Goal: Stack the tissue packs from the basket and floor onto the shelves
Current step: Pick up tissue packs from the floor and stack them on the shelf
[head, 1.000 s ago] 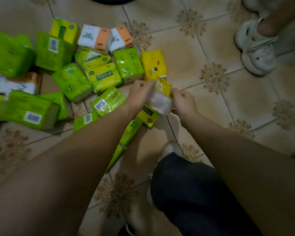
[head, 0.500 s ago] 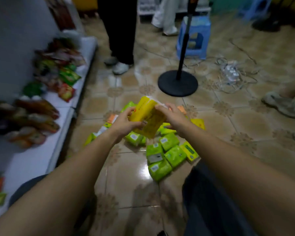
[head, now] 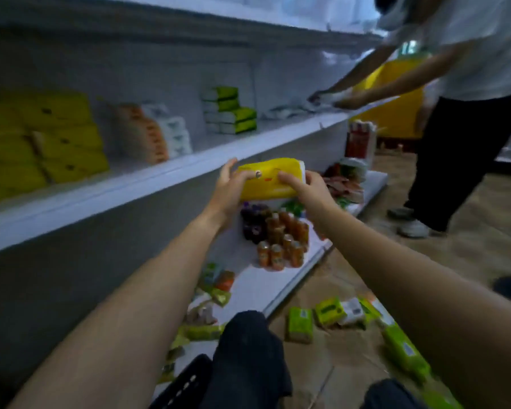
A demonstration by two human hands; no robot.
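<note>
Both your left hand (head: pixel 226 193) and right hand (head: pixel 304 187) grip the soft yellow plastic tissue pack (head: pixel 267 181), in the air just before the front edge of the white shelf (head: pixel 130 187). Raise it over this edge, then lay it flat.

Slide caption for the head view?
Person's left hand and right hand hold a yellow plastic-wrapped tissue pack before the white shelf.

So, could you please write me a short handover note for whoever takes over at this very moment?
Hands: left hand and right hand both grip one yellow tissue pack, one at each end, held up in front of the middle shelf.
Done: yellow stack, orange-and-white packs and green stack stand on that shelf.
Left: shelve the held pack; floor packs, mostly green, lie lower right.
Note: another person is reaching onto the shelf's far end.
</note>
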